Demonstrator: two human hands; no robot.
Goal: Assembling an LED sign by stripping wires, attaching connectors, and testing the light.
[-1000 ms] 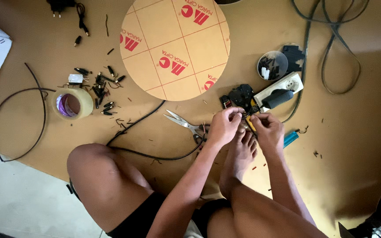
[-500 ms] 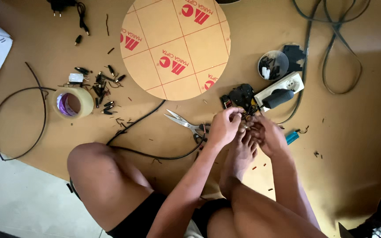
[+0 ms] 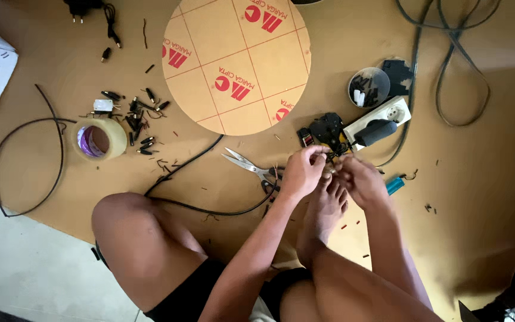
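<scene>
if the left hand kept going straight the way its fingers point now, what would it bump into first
The left hand points up and to the right, at the small wire piece pinched against the right hand. Past that, the first thing in line looks like the black device, then the white power strip. Depth is hard to judge.

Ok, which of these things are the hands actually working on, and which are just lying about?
In use:
left hand and right hand, fingertips together over the foot
small wire piece pinched between them, too small to tell more

Lying about:
scissors
tape roll
round board
socket strip
black plugs
blue lighter
</scene>
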